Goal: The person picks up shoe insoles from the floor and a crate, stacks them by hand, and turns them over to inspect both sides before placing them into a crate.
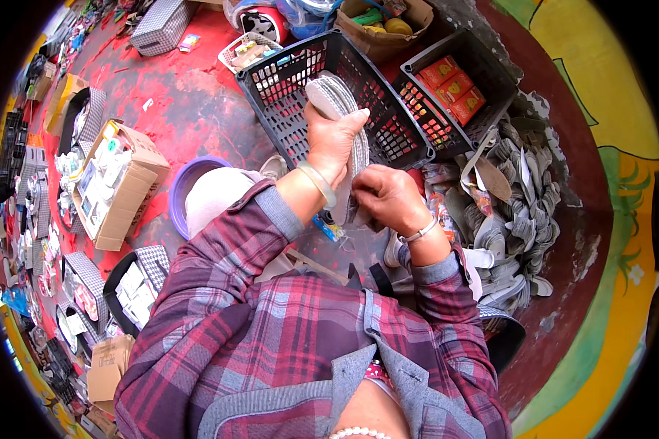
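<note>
My left hand (326, 146) is wrapped round a thin stack of grey-white shoe insoles (334, 97), held upright over the near side of a black plastic crate (285, 110). Its thumb presses on the right edge of the stack. Beside the lower end of the insoles, my right hand (392, 196) is closed with its fingertips curled in a pinch; what lies between them is hidden. On the right, a big heap of similar grey insoles (516, 212) lies against the wall.
A second black crate (410, 69) holds red boxes (450, 88). Behind stands a carton (377, 44) of mixed items. To my left are a purple basin (179, 194), an open cardboard box (128, 194) of packets and several checked bins (154, 260). The painted wall (600, 88) curves along the right.
</note>
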A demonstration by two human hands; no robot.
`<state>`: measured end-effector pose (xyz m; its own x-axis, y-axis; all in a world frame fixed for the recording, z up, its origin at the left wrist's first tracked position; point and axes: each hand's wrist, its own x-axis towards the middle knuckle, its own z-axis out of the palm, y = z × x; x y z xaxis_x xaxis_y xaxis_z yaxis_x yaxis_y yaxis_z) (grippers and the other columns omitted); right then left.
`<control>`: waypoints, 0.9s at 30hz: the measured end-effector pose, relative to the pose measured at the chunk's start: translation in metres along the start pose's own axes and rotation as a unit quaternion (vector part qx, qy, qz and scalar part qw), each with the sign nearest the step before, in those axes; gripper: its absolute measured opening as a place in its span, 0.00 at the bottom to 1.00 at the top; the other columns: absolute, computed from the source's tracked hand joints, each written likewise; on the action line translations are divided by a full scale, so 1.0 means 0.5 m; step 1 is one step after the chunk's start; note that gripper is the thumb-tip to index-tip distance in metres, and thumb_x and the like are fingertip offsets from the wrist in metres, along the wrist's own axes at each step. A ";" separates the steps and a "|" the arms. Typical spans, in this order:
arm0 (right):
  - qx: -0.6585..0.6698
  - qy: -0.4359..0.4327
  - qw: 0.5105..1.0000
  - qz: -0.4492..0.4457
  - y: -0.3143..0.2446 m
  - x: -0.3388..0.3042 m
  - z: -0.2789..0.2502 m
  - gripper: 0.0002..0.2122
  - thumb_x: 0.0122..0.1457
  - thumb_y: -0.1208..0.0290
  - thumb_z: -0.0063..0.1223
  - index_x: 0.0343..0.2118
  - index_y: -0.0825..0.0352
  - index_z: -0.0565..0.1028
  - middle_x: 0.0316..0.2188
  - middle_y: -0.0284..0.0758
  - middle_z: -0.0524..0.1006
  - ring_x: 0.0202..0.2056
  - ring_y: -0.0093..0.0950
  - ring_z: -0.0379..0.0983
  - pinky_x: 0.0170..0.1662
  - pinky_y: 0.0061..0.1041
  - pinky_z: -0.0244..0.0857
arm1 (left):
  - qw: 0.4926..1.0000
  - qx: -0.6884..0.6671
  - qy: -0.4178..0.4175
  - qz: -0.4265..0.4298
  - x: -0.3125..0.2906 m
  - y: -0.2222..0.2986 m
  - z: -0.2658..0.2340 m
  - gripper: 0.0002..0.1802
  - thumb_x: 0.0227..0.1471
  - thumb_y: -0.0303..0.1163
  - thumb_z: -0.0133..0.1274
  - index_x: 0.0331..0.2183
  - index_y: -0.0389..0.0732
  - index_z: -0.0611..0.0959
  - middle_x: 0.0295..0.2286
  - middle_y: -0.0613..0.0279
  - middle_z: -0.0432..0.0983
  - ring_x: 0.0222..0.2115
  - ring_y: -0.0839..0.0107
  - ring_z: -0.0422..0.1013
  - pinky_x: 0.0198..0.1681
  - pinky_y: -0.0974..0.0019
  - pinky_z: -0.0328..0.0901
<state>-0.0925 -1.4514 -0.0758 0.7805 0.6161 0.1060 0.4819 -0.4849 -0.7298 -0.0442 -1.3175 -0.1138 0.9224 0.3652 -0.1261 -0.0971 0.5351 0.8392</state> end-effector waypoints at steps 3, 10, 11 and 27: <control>-0.044 -0.160 0.986 -0.032 -0.005 -0.013 -0.007 0.03 0.45 0.73 0.53 0.25 0.64 0.75 0.23 0.37 0.73 0.25 0.37 0.72 0.29 0.30 0.66 | 0.999 -0.007 0.031 0.026 0.021 0.011 0.000 0.28 0.37 0.19 0.60 0.41 0.38 0.66 0.34 0.62 0.69 0.33 0.70 0.68 0.39 0.66 0.65; 0.227 -0.093 0.961 0.125 0.002 -0.036 -0.048 0.05 0.50 0.77 0.53 0.30 0.68 0.77 0.25 0.33 0.76 0.26 0.22 0.73 0.32 0.20 0.67 | 0.958 -0.247 -0.037 -0.143 0.070 0.135 -0.041 0.18 0.38 0.38 0.59 0.30 0.38 0.74 0.24 0.56 0.72 0.27 0.63 0.70 0.34 0.59 0.69; 0.301 -0.043 0.941 0.151 0.012 -0.034 -0.060 0.05 0.51 0.77 0.53 0.31 0.70 0.76 0.26 0.32 0.76 0.27 0.21 0.73 0.33 0.19 0.67 | 0.953 -0.254 -0.067 -0.148 0.056 0.146 -0.030 0.21 0.38 0.40 0.57 0.33 0.35 0.74 0.26 0.54 0.72 0.28 0.61 0.71 0.36 0.59 0.69; 0.400 0.078 0.899 0.159 0.015 -0.011 -0.041 0.16 0.51 0.76 0.59 0.44 0.71 0.73 0.34 0.29 0.77 0.34 0.16 0.71 0.39 0.16 0.66 | 0.917 -0.187 -0.273 -0.222 0.043 0.104 -0.018 0.29 0.48 0.35 0.57 0.49 0.33 0.69 0.41 0.50 0.73 0.43 0.57 0.71 0.49 0.52 0.65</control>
<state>-0.0853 -1.4711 -0.0679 0.9042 0.4014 -0.1458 -0.1673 0.0188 -0.9857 -0.0329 -1.2749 -0.0775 0.9419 -0.3331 -0.0421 0.3060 0.8000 0.5160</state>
